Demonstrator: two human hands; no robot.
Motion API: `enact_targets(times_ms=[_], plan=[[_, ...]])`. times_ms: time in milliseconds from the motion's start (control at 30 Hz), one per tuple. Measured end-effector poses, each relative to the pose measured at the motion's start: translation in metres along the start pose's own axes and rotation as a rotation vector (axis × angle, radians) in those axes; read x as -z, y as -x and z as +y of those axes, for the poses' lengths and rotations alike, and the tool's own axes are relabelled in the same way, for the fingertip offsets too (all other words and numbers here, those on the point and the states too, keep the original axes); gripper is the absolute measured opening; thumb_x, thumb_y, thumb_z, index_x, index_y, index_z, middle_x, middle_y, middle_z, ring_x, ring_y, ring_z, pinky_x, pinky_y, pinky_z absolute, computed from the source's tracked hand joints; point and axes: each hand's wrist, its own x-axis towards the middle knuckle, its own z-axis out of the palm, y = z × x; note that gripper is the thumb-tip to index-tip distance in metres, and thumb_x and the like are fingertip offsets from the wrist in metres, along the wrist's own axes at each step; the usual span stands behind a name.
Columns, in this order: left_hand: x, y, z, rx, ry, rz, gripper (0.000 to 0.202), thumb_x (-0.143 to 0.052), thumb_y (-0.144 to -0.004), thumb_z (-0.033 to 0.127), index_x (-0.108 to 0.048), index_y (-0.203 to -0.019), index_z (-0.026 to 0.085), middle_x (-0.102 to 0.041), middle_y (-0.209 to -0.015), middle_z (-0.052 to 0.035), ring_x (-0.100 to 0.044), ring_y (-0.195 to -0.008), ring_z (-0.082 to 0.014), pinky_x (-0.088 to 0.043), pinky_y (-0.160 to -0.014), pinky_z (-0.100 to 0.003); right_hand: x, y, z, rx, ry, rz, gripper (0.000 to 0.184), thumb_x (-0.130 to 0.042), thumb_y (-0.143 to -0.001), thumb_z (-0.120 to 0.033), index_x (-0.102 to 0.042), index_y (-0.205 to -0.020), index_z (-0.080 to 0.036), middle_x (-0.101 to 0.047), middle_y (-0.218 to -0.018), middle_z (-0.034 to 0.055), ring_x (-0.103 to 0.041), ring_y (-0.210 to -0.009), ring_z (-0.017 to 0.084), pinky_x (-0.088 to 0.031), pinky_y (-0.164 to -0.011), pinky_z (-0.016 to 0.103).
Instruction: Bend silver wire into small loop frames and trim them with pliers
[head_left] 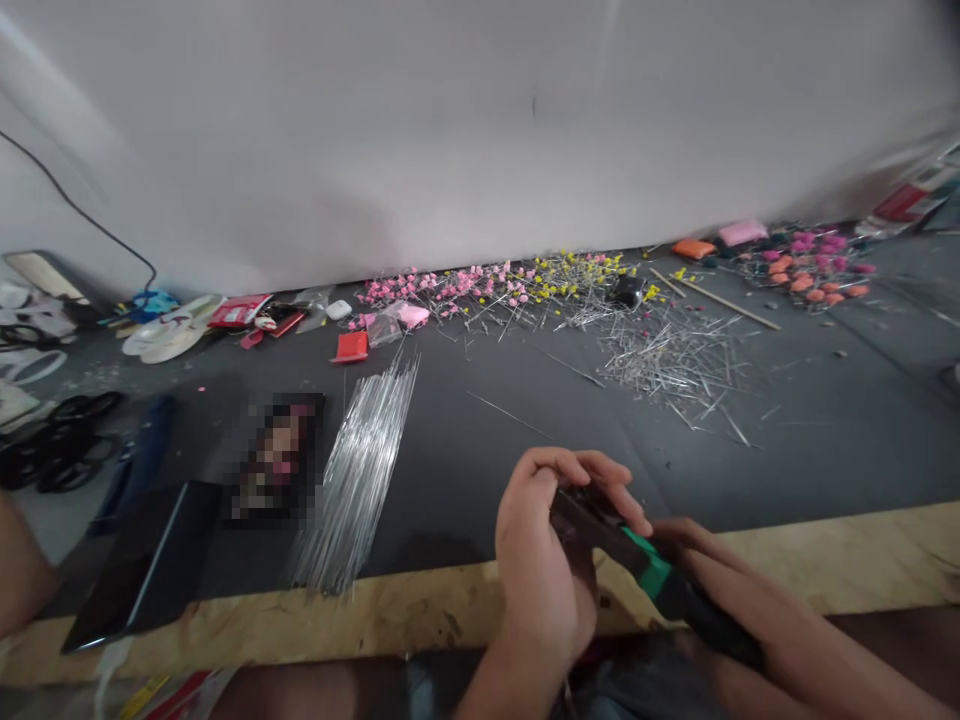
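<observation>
Landmark: wire bundle, laid lengthwise on the dark counter, near ends over the pale wooden edge.

A green-and-black hand tool is held at the near edge, to the right of the wire bundle. Its handle is wrapped by the grip of the right hand. Its dark head is cupped by the curled fingers of the left hand; whether anything is pinched in that grip cannot be told, as the head is mostly covered.

Risks (judged):
1. Skin could be nipped if the handle is squeezed while fingers lie against the head; the cause would be the closeness of the left fingertips.
2. The wire bundle could be fanned out, or partly tipped off, if its near ends are caught by a sleeve or the left forearm; no tie around it is seen.
3. A single wire, right of the wire bundle and just beyond the left hand, could be brushed away or could prick.
4. The loose wire heap, farther right and beyond, could be snagged and dragged, since its pieces are crossed and tangled.
</observation>
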Motion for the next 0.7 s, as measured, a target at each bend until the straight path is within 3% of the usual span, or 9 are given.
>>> enact_targets(times_ms=[133, 233, 400, 500, 567, 700], plan=[[0.010, -0.021, -0.001, 0.029, -0.114, 0.049, 0.017, -0.036, -0.080, 0.019, -0.048, -0.069, 0.016, -0.061, -0.069, -0.0029, -0.057, -0.054, -0.0133, -0.044, -0.053, -0.027, 0.001, -0.012, -0.003, -0.096, -0.115, -0.079, 0.031, -0.050, -0.073, -0.021, -0.063, -0.101, -0.022, -0.061, -0.113, 0.0061, -0.059, -0.101, 0.021, -0.051, -0.081, 0.026], [0.022, -0.037, -0.003, 0.028, -0.193, 0.089, 0.012, -0.039, -0.078, 0.018, -0.050, -0.074, 0.016, -0.062, -0.074, -0.0033, -0.057, -0.058, -0.0127, -0.044, -0.054, -0.026, 0.001, -0.012, 0.001, -0.171, -0.241, -0.061, 0.038, -0.051, -0.076, -0.026, -0.058, -0.114, -0.024, -0.065, -0.107, 0.0038, -0.061, -0.096, 0.021, -0.052, -0.079, 0.028], [0.050, -0.068, 0.004, 0.088, -0.225, 0.180, 0.008, -0.047, -0.076, 0.021, -0.052, -0.077, 0.015, -0.064, -0.075, -0.0046, -0.057, -0.059, -0.0103, -0.042, -0.053, -0.021, 0.007, -0.015, 0.023, -0.263, -0.243, -0.028, 0.038, -0.055, -0.076, -0.042, -0.063, -0.108, -0.024, -0.068, -0.104, 0.0042, -0.063, -0.095, 0.026, -0.053, -0.077, 0.031], [0.068, -0.089, 0.014, 0.164, -0.200, 0.134, 0.012, -0.048, -0.076, 0.025, -0.053, -0.080, 0.015, -0.064, -0.076, -0.0049, -0.057, -0.059, -0.0115, -0.044, -0.053, -0.023, 0.016, -0.032, 0.042, -0.297, -0.172, 0.015, 0.041, -0.055, -0.074, -0.048, -0.064, -0.105, -0.022, -0.068, -0.103, 0.0045, -0.063, -0.093, 0.026, -0.052, -0.075, 0.031], [0.079, -0.100, 0.021, 0.228, -0.196, 0.059, 0.015, -0.049, -0.076, 0.027, -0.054, -0.083, 0.014, -0.064, -0.078, -0.0062, -0.058, -0.059, -0.0116, -0.043, -0.051, -0.022, 0.023, -0.050, 0.056, -0.267, -0.110, 0.024, 0.035, -0.055, -0.075, -0.047, -0.066, -0.096, -0.022, -0.069, -0.087, 0.0025, -0.063, -0.081, 0.024, -0.050, -0.068, 0.030], [0.091, -0.113, 0.031, 0.307, -0.188, -0.111, 0.021, -0.043, -0.075, 0.025, -0.053, -0.090, 0.013, -0.065, -0.081, -0.0101, -0.058, -0.059, -0.0135, -0.040, -0.046, -0.022, 0.038, -0.084, 0.083, -0.260, 0.025, 0.287, 0.025, -0.058, -0.071, -0.043, -0.066, -0.079, -0.021, -0.062, -0.064, -0.0004, -0.056, -0.059, 0.018, -0.041, -0.053, 0.027]])
